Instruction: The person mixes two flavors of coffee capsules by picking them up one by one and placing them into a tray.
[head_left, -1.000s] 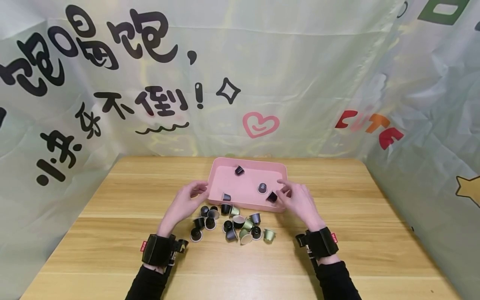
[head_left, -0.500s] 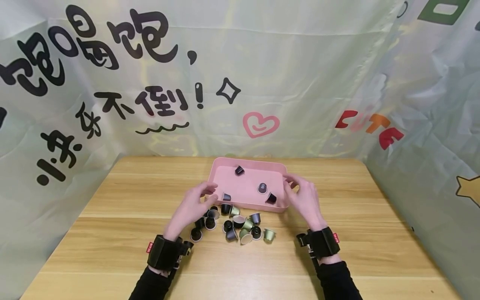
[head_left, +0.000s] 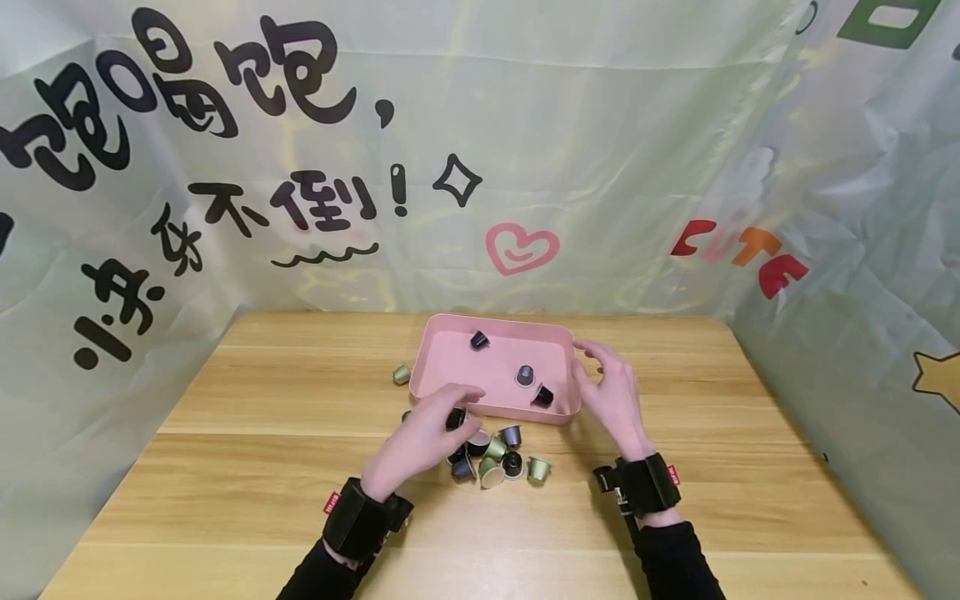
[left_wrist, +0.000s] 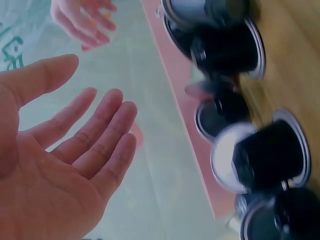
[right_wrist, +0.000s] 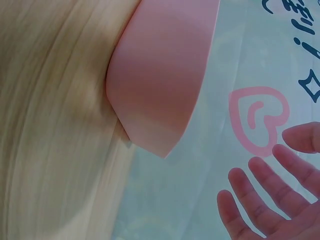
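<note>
My left hand (head_left: pixel 422 435) hovers over the pile of coffee capsules (head_left: pixel 495 450) in front of the pink tray (head_left: pixel 453 357), hiding part of the pile. In the left wrist view its fingers (left_wrist: pixel 102 130) are extended with nothing between them, beside several black capsules (left_wrist: pixel 272 155). My right hand (head_left: pixel 613 392) is at the tray's right edge, fingers spread and holding nothing; whether it touches the rim I cannot tell. Inside the tray lie a black capsule (head_left: pixel 479 340) at the back, a grey-purple one (head_left: pixel 525 375) and another black one (head_left: pixel 543 396).
A light green capsule (head_left: pixel 401 374) lies on the wooden table (head_left: pixel 285 392) just left of the tray. Another green capsule (head_left: pixel 538 471) sits at the pile's right end. A printed cloth backdrop (head_left: pixel 600 150) rises behind the table's back edge.
My left hand has moved right and toward me, from the tray's left edge to over the pile. The green capsule left of the tray has come into view. My right hand shifted slightly right.
</note>
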